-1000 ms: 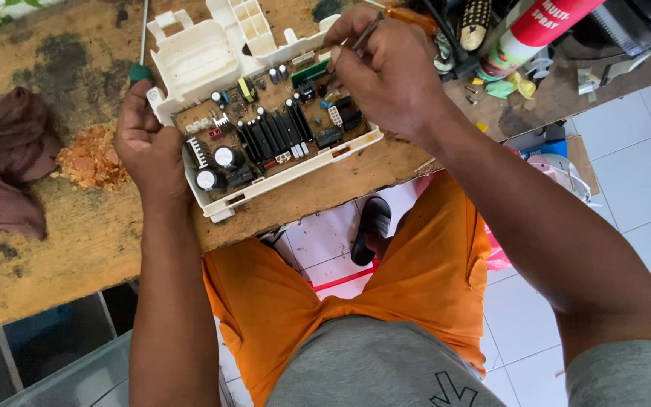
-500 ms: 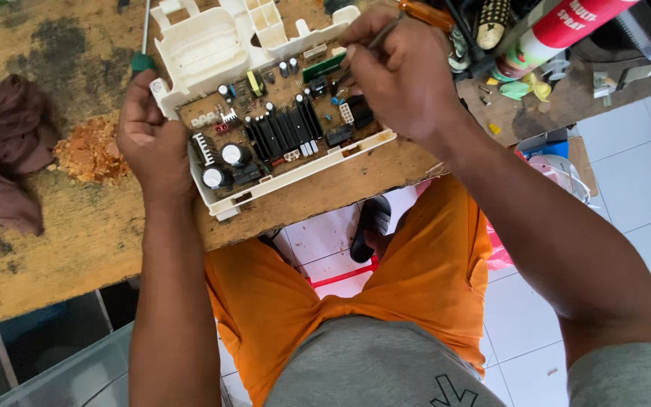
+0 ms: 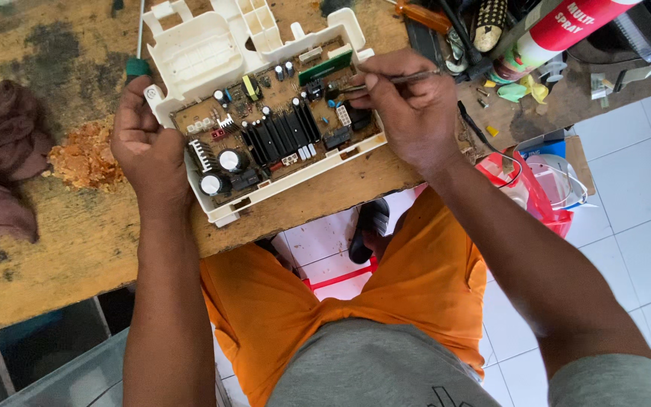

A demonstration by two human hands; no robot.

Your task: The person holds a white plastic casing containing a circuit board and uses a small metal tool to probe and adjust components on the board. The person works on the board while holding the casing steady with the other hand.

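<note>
left hand (image 3: 145, 147) steadying circuit board (image 3: 273, 136), right hand (image 3: 408, 113) gripping tweezers (image 3: 386, 81)

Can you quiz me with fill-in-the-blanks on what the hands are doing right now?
1. The left hand grips the ____ end of the white plastic housing.
2. The right hand holds a thin metal tool over the ____ board.
3. A crumpled ____ cloth lies on the wooden bench.

Missing words: left; circuit; brown
</note>
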